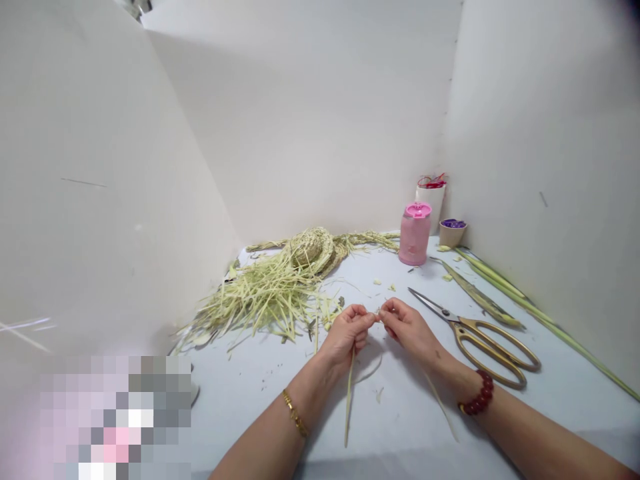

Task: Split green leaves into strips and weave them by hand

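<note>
My left hand (pixel 350 331) and my right hand (pixel 407 328) meet fingertip to fingertip above the table, both closed in a pinch. A pale green grass strip (pixel 349 407) hangs from under my left hand. Another thin strip (pixel 443 408) trails below my right wrist. What lies exactly between the fingertips is too small to make out, though the strips run into the hands. Beyond my left hand lies a loose heap of grass strips (pixel 270 293), with a coiled braid (pixel 313 248) on its far side. Large gold-handled scissors (pixel 480 340) lie open beside my right hand.
A pink lidded jar (pixel 415 237) stands at the back right. Behind it are a white cup (pixel 434 197) of red strands and a small tub (pixel 453 233) with purple contents. Long green stalks (pixel 530 307) and a dried leaf (pixel 483 297) lie along the right wall.
</note>
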A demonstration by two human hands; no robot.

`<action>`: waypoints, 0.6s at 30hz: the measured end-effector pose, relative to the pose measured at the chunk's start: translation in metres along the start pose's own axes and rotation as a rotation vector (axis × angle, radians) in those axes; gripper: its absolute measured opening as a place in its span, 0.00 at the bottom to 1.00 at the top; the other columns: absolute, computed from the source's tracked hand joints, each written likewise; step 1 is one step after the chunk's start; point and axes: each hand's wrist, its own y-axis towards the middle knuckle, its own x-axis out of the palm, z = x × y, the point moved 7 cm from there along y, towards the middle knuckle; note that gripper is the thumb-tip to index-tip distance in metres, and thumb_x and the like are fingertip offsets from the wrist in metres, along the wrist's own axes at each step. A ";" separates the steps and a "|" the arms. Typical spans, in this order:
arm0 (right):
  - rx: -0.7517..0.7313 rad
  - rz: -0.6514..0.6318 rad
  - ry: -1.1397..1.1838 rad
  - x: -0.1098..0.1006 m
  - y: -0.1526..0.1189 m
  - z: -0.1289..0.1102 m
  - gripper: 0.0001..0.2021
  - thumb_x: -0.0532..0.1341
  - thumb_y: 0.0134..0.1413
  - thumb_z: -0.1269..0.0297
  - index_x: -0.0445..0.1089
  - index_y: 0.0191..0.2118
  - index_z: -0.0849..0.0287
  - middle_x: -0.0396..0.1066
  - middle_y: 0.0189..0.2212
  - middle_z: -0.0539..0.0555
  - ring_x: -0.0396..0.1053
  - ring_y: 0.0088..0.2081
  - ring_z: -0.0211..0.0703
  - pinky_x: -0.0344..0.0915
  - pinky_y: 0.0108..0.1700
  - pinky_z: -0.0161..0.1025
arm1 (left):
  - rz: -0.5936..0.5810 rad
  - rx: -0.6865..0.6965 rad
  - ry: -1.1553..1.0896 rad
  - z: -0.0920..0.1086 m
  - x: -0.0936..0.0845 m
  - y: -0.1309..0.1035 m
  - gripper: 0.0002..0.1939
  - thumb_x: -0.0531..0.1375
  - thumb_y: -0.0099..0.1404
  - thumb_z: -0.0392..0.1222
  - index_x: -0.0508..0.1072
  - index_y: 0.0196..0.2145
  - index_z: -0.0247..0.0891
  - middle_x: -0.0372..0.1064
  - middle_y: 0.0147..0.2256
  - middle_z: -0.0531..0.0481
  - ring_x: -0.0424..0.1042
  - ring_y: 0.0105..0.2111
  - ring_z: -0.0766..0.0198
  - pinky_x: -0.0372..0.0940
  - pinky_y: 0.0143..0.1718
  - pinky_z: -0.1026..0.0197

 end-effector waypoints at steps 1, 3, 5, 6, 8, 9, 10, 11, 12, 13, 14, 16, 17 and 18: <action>-0.005 0.009 0.004 -0.001 0.000 0.001 0.08 0.57 0.53 0.59 0.61 0.27 0.56 0.56 0.15 0.43 0.52 0.20 0.34 0.50 0.23 0.33 | -0.010 -0.015 -0.004 0.000 0.001 0.000 0.21 0.70 0.49 0.42 0.62 0.32 0.37 0.65 0.26 0.57 0.43 0.16 0.80 0.35 0.18 0.68; -0.040 0.038 -0.004 -0.004 -0.001 -0.001 0.08 0.56 0.54 0.59 0.61 0.28 0.56 0.57 0.17 0.43 0.54 0.21 0.35 0.51 0.24 0.34 | -0.028 -0.035 0.005 0.001 0.001 -0.001 0.20 0.70 0.48 0.41 0.64 0.34 0.36 0.68 0.30 0.54 0.43 0.16 0.81 0.35 0.18 0.69; -0.101 0.061 -0.060 -0.006 -0.004 -0.007 0.08 0.55 0.55 0.59 0.62 0.29 0.56 0.58 0.18 0.44 0.55 0.22 0.36 0.53 0.26 0.34 | -0.058 -0.055 0.021 0.001 0.001 0.000 0.19 0.70 0.49 0.41 0.67 0.35 0.35 0.68 0.31 0.53 0.43 0.16 0.82 0.35 0.18 0.69; -0.133 0.067 -0.100 -0.006 -0.006 -0.011 0.08 0.54 0.56 0.59 0.62 0.29 0.56 0.59 0.19 0.45 0.56 0.23 0.36 0.54 0.27 0.34 | -0.075 -0.071 0.026 0.001 0.002 0.000 0.18 0.70 0.49 0.41 0.68 0.35 0.34 0.67 0.31 0.53 0.43 0.16 0.82 0.34 0.18 0.68; -0.200 0.073 -0.174 -0.005 -0.010 -0.018 0.09 0.52 0.58 0.59 0.63 0.30 0.56 0.60 0.21 0.46 0.56 0.25 0.37 0.55 0.30 0.35 | -0.099 -0.109 0.037 0.000 0.001 0.000 0.17 0.69 0.48 0.40 0.70 0.34 0.33 0.66 0.30 0.53 0.42 0.16 0.82 0.33 0.18 0.68; -0.233 0.074 -0.201 -0.004 -0.012 -0.022 0.09 0.52 0.59 0.60 0.63 0.30 0.55 0.60 0.22 0.46 0.57 0.26 0.38 0.56 0.31 0.35 | -0.102 -0.126 0.045 0.000 0.001 -0.001 0.17 0.69 0.48 0.40 0.71 0.34 0.33 0.65 0.29 0.54 0.41 0.16 0.82 0.33 0.18 0.68; -0.264 0.076 -0.223 -0.004 -0.013 -0.025 0.09 0.51 0.59 0.60 0.63 0.30 0.55 0.61 0.24 0.47 0.57 0.27 0.38 0.56 0.32 0.35 | -0.096 -0.134 0.058 0.000 0.001 -0.001 0.17 0.69 0.48 0.40 0.71 0.34 0.33 0.64 0.28 0.54 0.41 0.16 0.81 0.33 0.18 0.67; -0.292 0.077 -0.242 -0.003 -0.015 -0.028 0.09 0.51 0.60 0.61 0.63 0.30 0.55 0.62 0.25 0.48 0.58 0.28 0.39 0.57 0.33 0.36 | -0.089 -0.136 0.077 0.001 0.000 -0.002 0.17 0.69 0.48 0.41 0.71 0.34 0.33 0.63 0.27 0.55 0.40 0.16 0.81 0.33 0.18 0.67; -0.317 0.078 -0.263 -0.002 -0.016 -0.031 0.09 0.51 0.60 0.61 0.63 0.30 0.55 0.62 0.26 0.48 0.59 0.29 0.40 0.57 0.34 0.36 | -0.081 -0.135 0.105 0.001 0.000 -0.003 0.16 0.69 0.48 0.42 0.71 0.33 0.33 0.62 0.25 0.56 0.41 0.16 0.80 0.33 0.18 0.66; -0.338 0.076 -0.281 -0.001 -0.016 -0.032 0.09 0.51 0.60 0.62 0.63 0.29 0.55 0.63 0.27 0.49 0.60 0.30 0.40 0.57 0.35 0.37 | -0.074 -0.132 0.142 0.002 0.001 -0.004 0.16 0.69 0.48 0.44 0.71 0.32 0.34 0.59 0.23 0.58 0.41 0.16 0.80 0.34 0.18 0.66; -0.350 0.071 -0.296 0.000 -0.017 -0.033 0.09 0.52 0.60 0.62 0.63 0.29 0.55 0.63 0.27 0.50 0.60 0.30 0.41 0.58 0.36 0.37 | -0.067 -0.127 0.189 0.003 0.001 -0.004 0.17 0.69 0.48 0.46 0.71 0.31 0.34 0.57 0.21 0.59 0.42 0.16 0.79 0.35 0.18 0.66; -0.360 0.051 -0.308 0.002 -0.017 -0.034 0.09 0.52 0.60 0.62 0.63 0.29 0.54 0.64 0.27 0.51 0.61 0.31 0.42 0.58 0.36 0.38 | -0.055 -0.109 0.297 0.005 0.001 -0.006 0.17 0.69 0.48 0.47 0.70 0.29 0.34 0.53 0.18 0.61 0.44 0.16 0.78 0.38 0.19 0.66; -0.358 0.036 -0.305 0.003 -0.017 -0.034 0.10 0.52 0.59 0.61 0.63 0.28 0.54 0.64 0.27 0.51 0.62 0.31 0.43 0.58 0.36 0.38 | -0.050 -0.095 0.349 0.005 0.001 -0.006 0.17 0.69 0.48 0.48 0.69 0.29 0.35 0.53 0.18 0.61 0.46 0.17 0.77 0.39 0.19 0.66; -0.349 0.022 -0.297 0.004 -0.016 -0.033 0.10 0.52 0.59 0.61 0.63 0.28 0.54 0.64 0.27 0.51 0.62 0.31 0.43 0.58 0.36 0.38 | -0.047 -0.076 0.393 0.006 0.001 -0.006 0.17 0.69 0.48 0.47 0.69 0.29 0.35 0.54 0.18 0.61 0.47 0.17 0.77 0.41 0.19 0.66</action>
